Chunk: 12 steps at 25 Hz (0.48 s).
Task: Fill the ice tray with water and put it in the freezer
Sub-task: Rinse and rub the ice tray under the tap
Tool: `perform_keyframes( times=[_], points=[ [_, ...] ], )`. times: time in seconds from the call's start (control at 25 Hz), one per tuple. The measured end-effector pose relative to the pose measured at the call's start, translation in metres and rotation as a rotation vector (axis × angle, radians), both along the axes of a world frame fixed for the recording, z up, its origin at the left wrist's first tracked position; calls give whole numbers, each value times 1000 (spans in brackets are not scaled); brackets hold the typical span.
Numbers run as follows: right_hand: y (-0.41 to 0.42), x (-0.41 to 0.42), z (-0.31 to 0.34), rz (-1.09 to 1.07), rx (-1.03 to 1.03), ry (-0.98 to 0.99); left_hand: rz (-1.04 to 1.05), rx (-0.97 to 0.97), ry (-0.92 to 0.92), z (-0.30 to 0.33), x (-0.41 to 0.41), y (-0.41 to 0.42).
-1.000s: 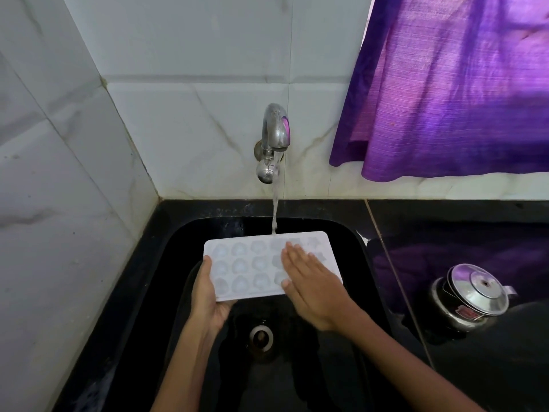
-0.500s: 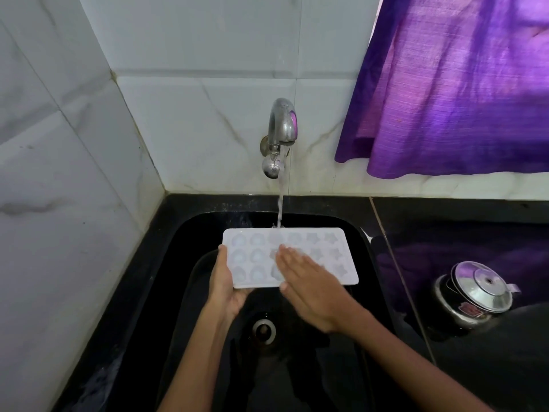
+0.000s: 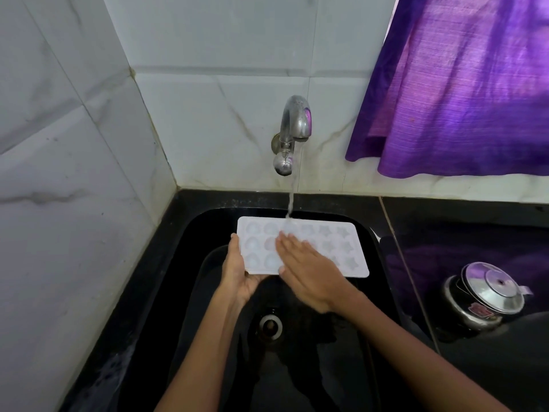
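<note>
Ice tray (image 3: 303, 246) sits level over the black sink (image 3: 190, 263), its far edge under the tap (image 3: 292, 126) stream. Left hand (image 3: 237, 272) cups the near-left corner; right hand (image 3: 309, 269) lies flat across the top. I'd slide it sideways so every cell fills; can't tell how full they are.

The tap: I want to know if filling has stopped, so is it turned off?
No, a stream of water runs from the tap onto the far edge of the ice tray.
</note>
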State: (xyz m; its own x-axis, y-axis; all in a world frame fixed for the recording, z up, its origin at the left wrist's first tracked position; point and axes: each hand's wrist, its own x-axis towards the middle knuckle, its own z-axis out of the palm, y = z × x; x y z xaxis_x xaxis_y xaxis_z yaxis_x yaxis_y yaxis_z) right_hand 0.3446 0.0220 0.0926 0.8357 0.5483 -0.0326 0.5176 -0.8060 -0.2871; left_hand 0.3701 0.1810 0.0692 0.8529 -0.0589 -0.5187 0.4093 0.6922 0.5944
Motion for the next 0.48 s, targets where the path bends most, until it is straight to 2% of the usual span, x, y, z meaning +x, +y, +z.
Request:
perform_keyframes(
  times=[0.08, 0.16, 0.32, 0.48],
  points=[
    [2, 20, 3, -116, -27, 13, -26, -42, -4, 0, -5, -5],
    [24, 35, 3, -106, -58, -46, -39, -74, -1, 1, -9, -12],
    [50, 20, 2, 101, -37, -111, -1, -33, -3, 1, -9, -8],
    [17, -7, 1, 275, -28, -48, 21, -60, 7, 0, -8, 7]
  ],
)
